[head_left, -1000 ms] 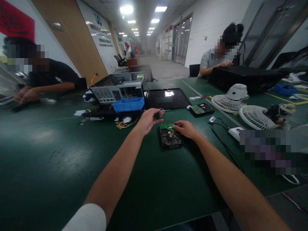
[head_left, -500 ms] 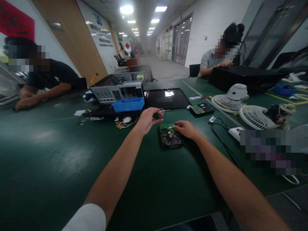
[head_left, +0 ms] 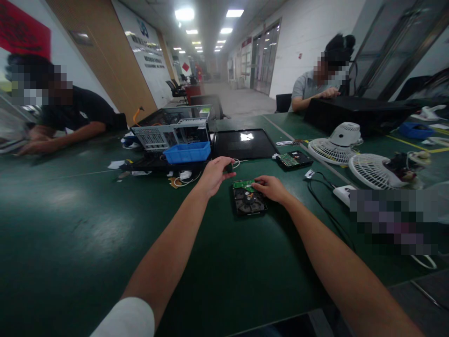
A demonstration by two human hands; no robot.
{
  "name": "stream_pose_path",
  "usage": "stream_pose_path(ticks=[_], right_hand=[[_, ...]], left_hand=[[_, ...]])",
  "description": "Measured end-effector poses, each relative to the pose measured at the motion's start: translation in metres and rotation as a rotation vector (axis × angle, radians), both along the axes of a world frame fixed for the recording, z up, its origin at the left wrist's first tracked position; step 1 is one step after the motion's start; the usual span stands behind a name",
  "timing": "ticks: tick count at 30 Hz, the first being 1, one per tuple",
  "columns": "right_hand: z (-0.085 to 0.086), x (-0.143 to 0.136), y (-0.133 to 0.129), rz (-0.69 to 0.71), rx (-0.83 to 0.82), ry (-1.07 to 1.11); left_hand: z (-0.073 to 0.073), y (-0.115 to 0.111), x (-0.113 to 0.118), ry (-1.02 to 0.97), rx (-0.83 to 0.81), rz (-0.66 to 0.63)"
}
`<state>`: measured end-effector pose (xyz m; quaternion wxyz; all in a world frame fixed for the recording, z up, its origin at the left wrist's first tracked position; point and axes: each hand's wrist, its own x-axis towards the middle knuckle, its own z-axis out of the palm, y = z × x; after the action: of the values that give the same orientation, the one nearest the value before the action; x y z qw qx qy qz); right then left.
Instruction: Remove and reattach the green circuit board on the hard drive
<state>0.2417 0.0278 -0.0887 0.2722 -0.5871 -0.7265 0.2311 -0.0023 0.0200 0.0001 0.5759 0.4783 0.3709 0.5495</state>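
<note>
A hard drive lies flat on the green table in front of me, its dark metal underside up. A green circuit board covers its far end. My right hand is closed at the board's right side, thumb and fingertips pinching its edge. Just left of the drive and above the table, my left hand curls its fingers together. Something small and dark shows between them, too small to name. Farther right is a second hard drive, also with a green board.
Behind my hands stand a blue bin, an open computer case and a black panel. White fan parts and a power strip with cables lie right. Two people sit across the table, one beside a black box.
My left hand's fingers have closed slightly around the small dark thing. My right hand and the hard drive stay in place. The person at left has shifted their hands.
</note>
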Motion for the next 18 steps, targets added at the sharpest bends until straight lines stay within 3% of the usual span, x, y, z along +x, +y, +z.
stream_pose_path(ticks=[7,18], right_hand=[[0.0030,-0.0012,-0.0021,0.008,-0.018,0.009],[0.0022,-0.0011,-0.0020,0.006,-0.012,0.010]], left_hand=[[0.0010,-0.0027,-0.0012,0.038,-0.023,-0.076],[-0.0009,0.0022,0.0012,-0.087,-0.107,-0.019]])
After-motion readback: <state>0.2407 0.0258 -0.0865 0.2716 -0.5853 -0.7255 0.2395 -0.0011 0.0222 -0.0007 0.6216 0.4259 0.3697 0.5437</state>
